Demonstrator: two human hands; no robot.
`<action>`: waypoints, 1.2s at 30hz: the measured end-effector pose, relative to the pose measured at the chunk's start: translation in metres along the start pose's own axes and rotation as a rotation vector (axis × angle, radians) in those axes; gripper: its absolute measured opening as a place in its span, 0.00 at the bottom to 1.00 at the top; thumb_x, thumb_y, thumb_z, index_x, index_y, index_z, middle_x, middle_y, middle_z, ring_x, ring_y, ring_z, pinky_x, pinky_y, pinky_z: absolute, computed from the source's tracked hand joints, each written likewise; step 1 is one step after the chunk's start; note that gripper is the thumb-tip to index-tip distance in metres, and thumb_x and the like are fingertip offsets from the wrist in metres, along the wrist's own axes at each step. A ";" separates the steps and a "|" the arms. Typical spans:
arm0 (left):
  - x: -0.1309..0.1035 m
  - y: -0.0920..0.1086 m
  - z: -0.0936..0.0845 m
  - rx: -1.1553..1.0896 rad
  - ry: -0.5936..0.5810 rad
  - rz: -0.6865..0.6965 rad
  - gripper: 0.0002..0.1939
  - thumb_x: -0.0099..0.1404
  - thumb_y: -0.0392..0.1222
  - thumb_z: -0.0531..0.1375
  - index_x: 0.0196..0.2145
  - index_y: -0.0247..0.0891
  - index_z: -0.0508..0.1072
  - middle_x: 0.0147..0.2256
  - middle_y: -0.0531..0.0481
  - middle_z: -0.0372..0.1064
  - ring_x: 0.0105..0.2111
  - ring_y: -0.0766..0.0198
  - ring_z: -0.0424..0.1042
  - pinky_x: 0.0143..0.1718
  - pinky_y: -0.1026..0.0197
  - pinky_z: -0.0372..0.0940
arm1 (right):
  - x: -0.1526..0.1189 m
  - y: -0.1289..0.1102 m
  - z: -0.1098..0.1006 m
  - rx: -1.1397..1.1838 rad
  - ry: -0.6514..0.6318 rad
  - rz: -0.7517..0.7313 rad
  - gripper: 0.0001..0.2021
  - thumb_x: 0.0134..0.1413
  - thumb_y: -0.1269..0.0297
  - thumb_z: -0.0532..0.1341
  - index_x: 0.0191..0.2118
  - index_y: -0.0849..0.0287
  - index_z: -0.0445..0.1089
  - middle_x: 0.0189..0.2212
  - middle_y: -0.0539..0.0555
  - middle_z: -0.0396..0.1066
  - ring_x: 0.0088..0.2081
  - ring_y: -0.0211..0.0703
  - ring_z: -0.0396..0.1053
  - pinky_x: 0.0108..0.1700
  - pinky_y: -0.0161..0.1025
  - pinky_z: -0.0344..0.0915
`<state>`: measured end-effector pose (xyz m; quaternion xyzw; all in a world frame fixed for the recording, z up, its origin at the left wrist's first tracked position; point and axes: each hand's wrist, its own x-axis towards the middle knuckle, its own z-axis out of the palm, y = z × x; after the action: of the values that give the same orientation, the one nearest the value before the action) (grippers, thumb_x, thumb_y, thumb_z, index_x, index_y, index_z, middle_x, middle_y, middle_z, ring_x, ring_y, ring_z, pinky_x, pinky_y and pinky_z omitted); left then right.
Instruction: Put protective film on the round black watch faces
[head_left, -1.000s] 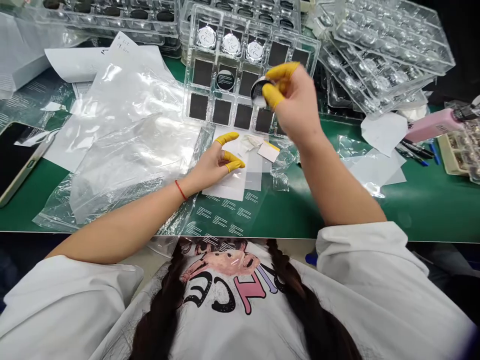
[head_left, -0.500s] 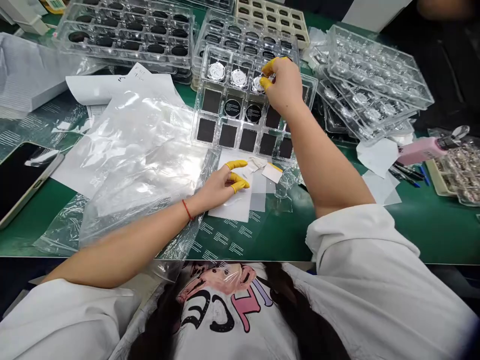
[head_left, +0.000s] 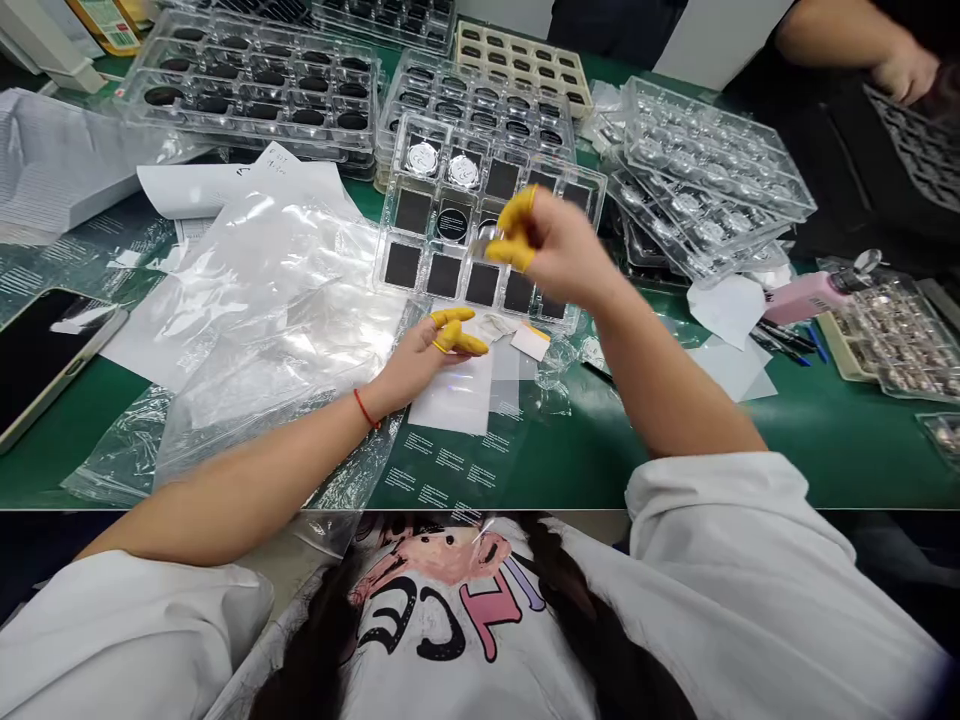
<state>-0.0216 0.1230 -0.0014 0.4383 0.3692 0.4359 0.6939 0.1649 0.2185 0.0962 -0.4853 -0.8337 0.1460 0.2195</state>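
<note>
My right hand (head_left: 559, 245), with yellow finger covers, pinches a blurred silvery round disc (head_left: 486, 238) over the middle row of a clear compartment tray (head_left: 386, 225). Two silvery round pieces lie in the tray's back row, and a black round piece with small print (head_left: 452, 222) sits in its middle row. Other compartments show dark square pads. In front of the tray, my left hand (head_left: 424, 355) hovers at a white sheet (head_left: 454, 400), its covered thumb and fingers close together; whether they hold anything is hidden.
Clear trays (head_left: 251, 85) are stacked at the back left, more (head_left: 712, 160) at the back right. Plastic film (head_left: 277, 330) and a phone (head_left: 52, 350) lie left. A pink bottle (head_left: 806, 297) stands right. Another person's hand (head_left: 906, 72) is at the far right.
My right hand has moved down and toward me from the back row, lifting out the third silvery disc. My left fingers have drawn closer together. The view has shifted slightly.
</note>
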 end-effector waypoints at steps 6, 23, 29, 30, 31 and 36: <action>-0.003 0.000 0.006 -0.071 -0.074 -0.018 0.29 0.59 0.57 0.67 0.51 0.38 0.68 0.35 0.52 0.75 0.35 0.70 0.76 0.50 0.55 0.72 | -0.077 0.003 0.042 0.179 -0.110 -0.248 0.02 0.60 0.69 0.57 0.38 0.55 0.66 0.37 0.53 0.69 0.36 0.41 0.65 0.39 0.41 0.66; -0.006 -0.010 0.008 0.354 -0.131 0.162 0.35 0.58 0.43 0.69 0.60 0.40 0.61 0.55 0.42 0.68 0.50 0.59 0.72 0.53 0.54 0.70 | -0.102 -0.015 0.057 0.085 0.147 -0.251 0.07 0.61 0.67 0.58 0.34 0.55 0.73 0.35 0.55 0.74 0.39 0.46 0.68 0.44 0.48 0.66; -0.011 -0.006 0.008 0.341 -0.085 0.063 0.34 0.57 0.40 0.69 0.58 0.40 0.60 0.42 0.48 0.71 0.43 0.60 0.75 0.55 0.47 0.70 | -0.117 0.095 -0.003 0.121 0.519 0.225 0.10 0.53 0.51 0.63 0.32 0.51 0.67 0.25 0.51 0.69 0.26 0.42 0.64 0.32 0.47 0.67; -0.012 -0.005 0.008 0.340 -0.094 0.060 0.34 0.57 0.40 0.68 0.58 0.41 0.60 0.42 0.48 0.71 0.44 0.59 0.76 0.55 0.47 0.70 | -0.121 0.113 -0.011 0.096 0.515 0.253 0.14 0.48 0.49 0.65 0.27 0.50 0.64 0.20 0.49 0.64 0.23 0.41 0.60 0.30 0.48 0.65; -0.012 -0.005 0.008 0.343 -0.104 0.059 0.33 0.57 0.40 0.68 0.57 0.41 0.60 0.42 0.48 0.71 0.44 0.58 0.76 0.54 0.47 0.70 | -0.124 0.124 -0.016 0.066 0.502 0.269 0.17 0.46 0.47 0.66 0.23 0.50 0.60 0.17 0.47 0.58 0.22 0.41 0.57 0.29 0.49 0.64; -0.012 -0.006 0.008 0.327 -0.113 0.039 0.31 0.57 0.38 0.68 0.54 0.41 0.58 0.39 0.50 0.74 0.42 0.59 0.78 0.50 0.50 0.72 | -0.120 0.090 0.004 -0.149 0.411 0.228 0.12 0.55 0.52 0.59 0.27 0.52 0.65 0.26 0.54 0.66 0.34 0.50 0.65 0.42 0.59 0.65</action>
<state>-0.0169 0.1077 -0.0026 0.5762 0.3871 0.3583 0.6243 0.2816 0.1573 0.0254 -0.6107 -0.7198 0.0062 0.3300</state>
